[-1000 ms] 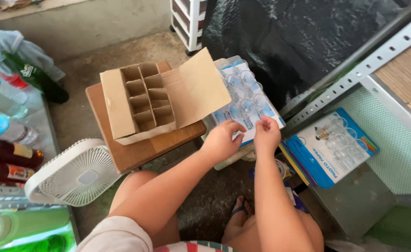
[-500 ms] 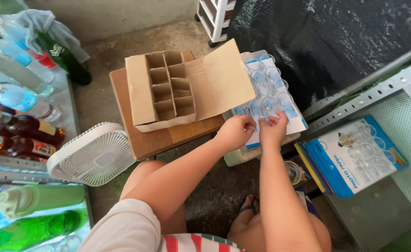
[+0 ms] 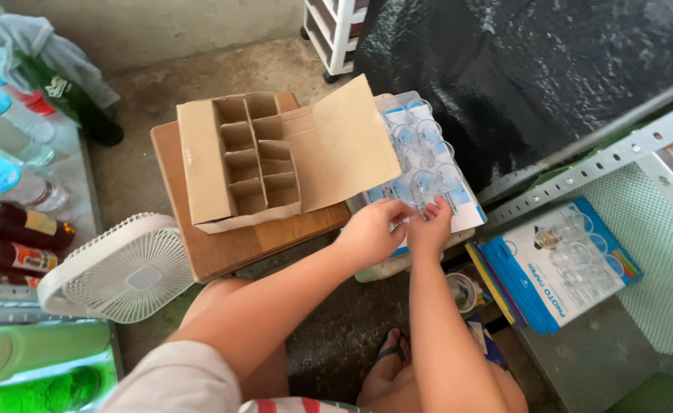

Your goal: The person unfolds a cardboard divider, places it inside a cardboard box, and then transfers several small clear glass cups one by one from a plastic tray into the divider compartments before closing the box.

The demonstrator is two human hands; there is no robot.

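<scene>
Clear plastic: the shrink-wrapped pack of small glasses lies on a pale container on the concrete floor, its near edge under both hands, its left side partly covered by the open box flap.
Left hand: the left hand rests on the pack's near left corner, fingers curled together toward the other hand, apparently pinching the wrap; whether film is actually gripped cannot be told.
Right hand: the right hand meets it at the near edge, fingertips bunched on the wrap just beside a glass, as if working the same spot from the other side.
Cardboard: the divided carton lies open on a wooden board, touching the pack's left side, its cells bare and its flap folded out over the pack, so the compartments sit close to the hands.
Fan: a white fan leans at the board's near left corner.
Bottles: several bottles lie on a shelf at far left.
Right side: a flat blue box picturing glasses leans beneath a slotted metal rail; black sheeting hangs behind.
</scene>
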